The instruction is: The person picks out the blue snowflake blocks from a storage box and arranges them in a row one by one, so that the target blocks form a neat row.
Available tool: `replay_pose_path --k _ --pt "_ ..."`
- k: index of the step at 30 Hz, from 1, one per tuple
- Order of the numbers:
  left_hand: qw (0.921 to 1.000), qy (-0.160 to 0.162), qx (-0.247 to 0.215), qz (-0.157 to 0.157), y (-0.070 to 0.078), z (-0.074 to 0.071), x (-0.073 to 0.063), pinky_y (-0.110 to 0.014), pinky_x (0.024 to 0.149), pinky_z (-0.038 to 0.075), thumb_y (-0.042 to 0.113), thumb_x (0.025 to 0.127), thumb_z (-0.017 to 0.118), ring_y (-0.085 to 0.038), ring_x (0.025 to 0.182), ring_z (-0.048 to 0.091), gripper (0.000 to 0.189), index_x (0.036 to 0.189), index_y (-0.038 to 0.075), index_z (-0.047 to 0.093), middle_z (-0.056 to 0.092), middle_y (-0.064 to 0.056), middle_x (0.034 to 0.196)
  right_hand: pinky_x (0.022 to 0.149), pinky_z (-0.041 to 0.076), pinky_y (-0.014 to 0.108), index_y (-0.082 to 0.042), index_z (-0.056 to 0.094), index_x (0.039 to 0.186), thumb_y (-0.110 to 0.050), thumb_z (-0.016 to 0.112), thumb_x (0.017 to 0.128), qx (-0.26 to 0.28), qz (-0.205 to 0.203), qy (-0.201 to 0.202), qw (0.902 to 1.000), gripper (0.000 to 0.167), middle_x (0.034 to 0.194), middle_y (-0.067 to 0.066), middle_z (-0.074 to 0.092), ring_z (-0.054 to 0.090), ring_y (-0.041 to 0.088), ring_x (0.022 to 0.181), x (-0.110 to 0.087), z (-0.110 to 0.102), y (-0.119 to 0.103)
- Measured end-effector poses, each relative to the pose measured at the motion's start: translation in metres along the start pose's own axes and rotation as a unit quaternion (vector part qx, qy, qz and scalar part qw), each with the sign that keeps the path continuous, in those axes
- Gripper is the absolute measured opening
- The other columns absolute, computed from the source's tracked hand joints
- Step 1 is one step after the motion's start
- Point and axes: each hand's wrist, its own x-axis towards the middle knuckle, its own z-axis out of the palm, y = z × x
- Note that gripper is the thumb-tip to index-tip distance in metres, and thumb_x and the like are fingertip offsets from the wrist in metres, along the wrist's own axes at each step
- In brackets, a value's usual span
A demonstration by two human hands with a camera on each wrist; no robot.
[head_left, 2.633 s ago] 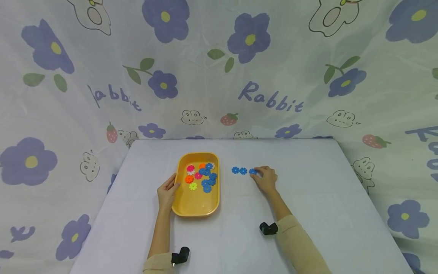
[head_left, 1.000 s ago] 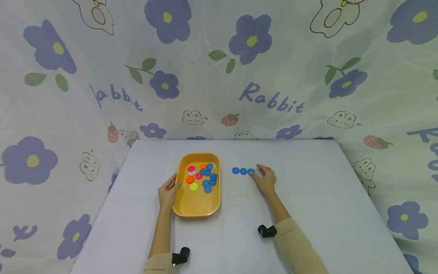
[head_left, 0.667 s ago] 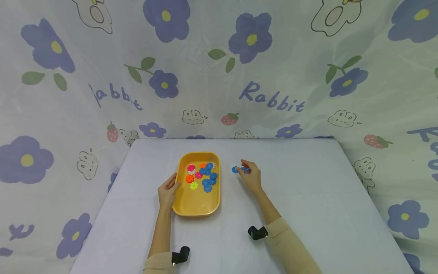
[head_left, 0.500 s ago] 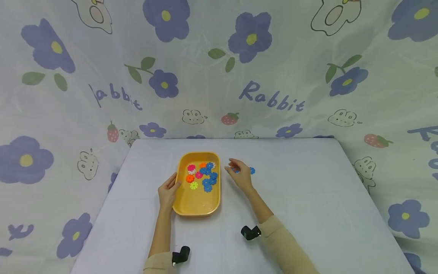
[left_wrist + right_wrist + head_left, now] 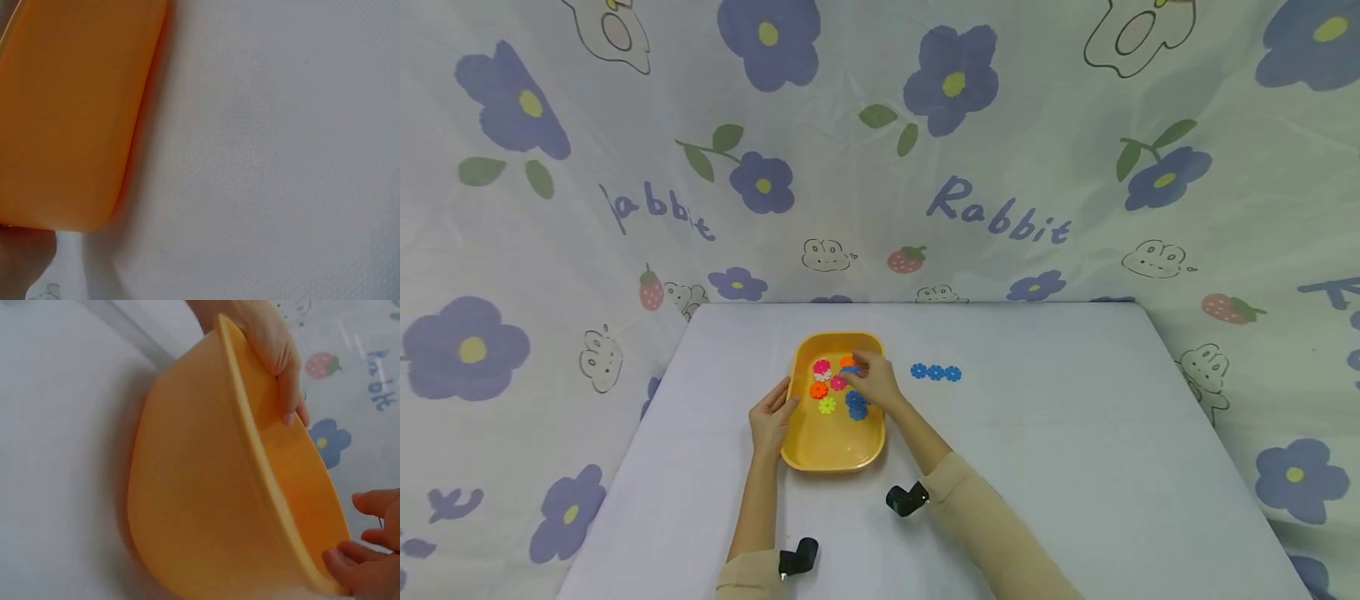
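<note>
My left hand [image 5: 772,421] grips the left rim of a yellow plastic tray [image 5: 831,450], its thumb inside the rim. In the right wrist view that left hand [image 5: 272,347] shows on the far rim. Over the tray's upper right part is my right hand [image 5: 876,382], thumb and fingers apart around a blue flower-shaped disc [image 5: 850,369], partly hidden by them. The right wrist view shows the spread fingers [image 5: 340,559] at the rim. More blue discs [image 5: 857,407] lie below the hand. Right of the tray, three blue discs [image 5: 936,372] form a row on the table.
Pink [image 5: 822,367], orange [image 5: 818,390], white and yellow-green discs [image 5: 827,406] lie in the tray's left and upper part. A white cloth covers the table [image 5: 1060,467]. Behind it hangs a flower-printed curtain [image 5: 865,167].
My right hand pushed the third blue disc left against the other two, then left the row and moved left over the tray. My left hand stayed on the rim.
</note>
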Motion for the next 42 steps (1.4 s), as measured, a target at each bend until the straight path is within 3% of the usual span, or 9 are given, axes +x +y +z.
replay_pose_path --k 5,7,11,14,20,23,27,34,42 --pt "0.9999 0.007 0.008 0.005 -0.001 0.001 0.0 -0.011 0.084 0.049 -0.002 0.088 0.061 -0.022 0.122 0.051 0.043 0.131 -0.001 0.054 0.052 -0.019 0.133 0.106 0.039 0.04 0.004 0.044 0.136 -0.016 0.067 0.087 -0.062 0.082 0.009 0.9946 0.058 0.139 0.019 0.046 0.043 0.03 0.129 0.014 0.018 0.004" --pt "0.9999 0.012 0.009 0.005 -0.002 0.002 0.0 -0.011 0.083 0.049 -0.002 0.087 0.062 -0.016 0.117 0.055 0.043 0.13 -0.001 0.054 0.053 -0.019 0.132 0.102 0.044 0.036 0.005 0.046 0.134 -0.023 0.065 0.087 -0.106 0.064 0.029 0.9919 0.058 0.134 0.019 0.051 0.05 0.028 0.122 0.024 0.029 0.023" --pt "0.9999 0.012 0.009 0.007 -0.003 0.004 0.0 -0.011 0.082 0.05 -0.002 0.086 0.063 -0.01 0.111 0.058 0.043 0.129 -0.002 0.055 0.053 -0.02 0.13 0.087 0.053 0.035 0.007 0.051 0.129 -0.017 0.068 0.079 -0.139 0.06 0.045 0.9875 0.058 0.123 0.019 0.058 0.058 0.026 0.103 0.035 0.039 0.046" --pt "0.9999 0.009 0.009 0.009 -0.003 0.005 0.0 -0.011 0.082 0.05 -0.002 0.087 0.063 -0.017 0.116 0.056 0.043 0.129 -0.002 0.055 0.053 -0.02 0.13 0.091 0.052 0.04 0.007 0.054 0.127 -0.002 0.067 0.073 -0.114 0.086 0.037 0.9891 0.056 0.122 0.019 0.059 0.058 0.029 0.107 0.03 0.036 0.033" --pt "0.9999 0.006 0.014 0.008 -0.001 0.002 0.0 -0.012 0.084 0.049 -0.001 0.088 0.061 -0.025 0.123 0.05 0.043 0.13 -0.001 0.054 0.052 -0.019 0.133 0.097 0.048 0.036 0.004 0.058 0.125 0.0 0.064 0.077 -0.134 0.063 0.011 0.9889 0.049 0.124 0.017 0.06 0.057 0.027 0.112 0.022 0.036 0.012" --pt "0.9998 0.008 0.016 0.003 0.0 0.001 -0.001 -0.011 0.083 0.049 0.0 0.088 0.062 -0.014 0.116 0.056 0.043 0.131 0.0 0.054 0.053 -0.019 0.132 0.089 0.052 0.03 0.002 0.058 0.125 0.0 0.066 0.077 -0.149 0.049 -0.02 0.9874 0.049 0.118 0.016 0.062 0.058 0.022 0.1 0.025 0.039 0.012" --pt "0.9997 0.013 0.018 0.001 0.0 0.001 -0.001 -0.01 0.08 0.05 0.0 0.087 0.063 -0.005 0.106 0.059 0.044 0.13 0.0 0.054 0.053 -0.02 0.131 0.087 0.053 0.028 0.002 0.063 0.119 -0.002 0.071 0.076 -0.188 0.025 -0.025 0.9816 0.044 0.11 0.015 0.064 0.059 0.022 0.099 0.026 0.046 0.014" --pt "0.9998 0.013 0.014 -0.002 0.001 0.001 -0.001 -0.009 0.081 0.049 0.0 0.088 0.063 -0.024 0.121 0.051 0.044 0.13 -0.001 0.054 0.053 -0.02 0.131 0.091 0.051 0.029 -0.002 0.07 0.11 -0.012 0.078 0.076 -0.231 -0.002 -0.026 0.9726 0.036 0.105 0.012 0.062 0.058 0.023 0.099 0.024 0.055 0.016" --pt "0.9999 0.012 0.006 0.004 0.001 0.001 -0.001 -0.01 0.081 0.049 -0.001 0.087 0.063 -0.027 0.122 0.05 0.043 0.13 -0.002 0.055 0.053 -0.02 0.13 0.093 0.049 0.03 -0.005 0.071 0.106 -0.016 0.075 0.081 -0.262 -0.006 -0.047 0.9638 0.028 0.104 0.008 0.065 0.057 0.024 0.104 0.024 0.058 0.016"
